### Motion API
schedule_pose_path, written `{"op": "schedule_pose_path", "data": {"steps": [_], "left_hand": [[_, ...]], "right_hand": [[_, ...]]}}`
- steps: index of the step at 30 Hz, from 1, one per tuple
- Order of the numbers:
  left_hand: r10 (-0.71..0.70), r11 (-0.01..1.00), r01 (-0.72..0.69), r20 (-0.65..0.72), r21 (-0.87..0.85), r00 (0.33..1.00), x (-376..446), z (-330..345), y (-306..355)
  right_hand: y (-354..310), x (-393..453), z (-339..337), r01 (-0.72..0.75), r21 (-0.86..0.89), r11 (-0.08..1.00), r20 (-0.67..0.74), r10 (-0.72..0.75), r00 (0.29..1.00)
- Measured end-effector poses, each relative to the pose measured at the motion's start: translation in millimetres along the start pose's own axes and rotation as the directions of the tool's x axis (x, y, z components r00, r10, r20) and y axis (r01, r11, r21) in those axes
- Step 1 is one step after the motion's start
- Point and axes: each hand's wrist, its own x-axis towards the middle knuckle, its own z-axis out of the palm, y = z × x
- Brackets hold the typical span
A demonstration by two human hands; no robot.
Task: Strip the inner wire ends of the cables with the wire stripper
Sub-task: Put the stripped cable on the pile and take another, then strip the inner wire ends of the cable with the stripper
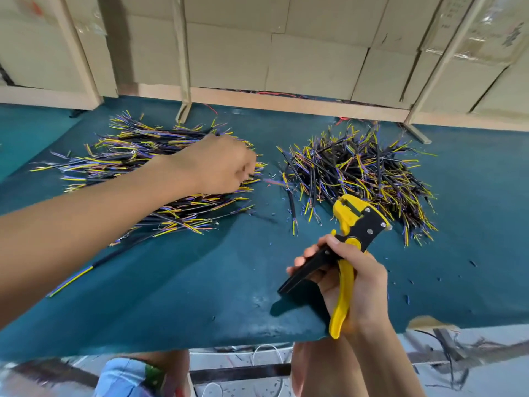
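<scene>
Right hand (pixel 353 282): fingers curled round the handles of the wire stripper (pixel 347 247). Fingertips wrap the black handle from the left; the yellow handle runs down across the palm and sticks out below the heel of the hand. Handles are spread apart in a V. The tool head, black and yellow, points up and away, above the fingers, with nothing seen in its mouth. It sits just in front of the near edge of the right cable pile (pixel 360 173), not touching it as far as can be told.

Left hand (pixel 221 164): arm reaches forward across the table; the hand is over the right-hand edge of the left cable pile (pixel 137 164). Fingers are curled downward toward the cables. Fingertips are hidden behind the knuckles and blurred; cannot tell if they pinch a cable.

Both piles: short black-sheathed cables with yellow, blue and purple inner wires splayed at the ends. A few single cables lie loose between the piles.

Surface: blue-green table cover (pixel 200 282), with small insulation scraps (pixel 406 299) scattered to the right of the tool hand. Cardboard boxes (pixel 315 58) stand behind the table.
</scene>
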Motion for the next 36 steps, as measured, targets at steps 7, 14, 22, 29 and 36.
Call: {"op": "schedule_pose_path", "data": {"steps": [7, 14, 22, 29, 36], "left_hand": [[0.030, -0.162, 0.223, 0.221, -0.961, 0.975, -31, -22, 35], [-0.173, -0.500, 0.077, 0.186, -0.863, 0.967, -50, 46, 85], [-0.294, -0.531, -0.083, 0.091, -0.843, 0.952, -52, 64, 94], [-0.222, -0.375, -0.068, 0.018, -0.924, 0.975, -52, 66, 104], [-0.208, -0.210, -0.058, -0.014, -0.976, 0.978, -55, 65, 100]], "right_hand": [[0, 2, -4, 0.046, 0.069, 0.997, 0.066, -0.050, 0.997], [1, 1, -3, 0.013, -0.129, 0.992, 0.188, 0.011, 0.982], [4, 3, -3, 0.017, -0.182, 0.983, 0.152, 0.011, 0.988], [3, 2, 2, 0.013, -0.121, 0.993, 0.069, -0.005, 0.998], [4, 2, 3, 0.063, -0.098, 0.993, -0.009, -0.064, 0.998]]}}
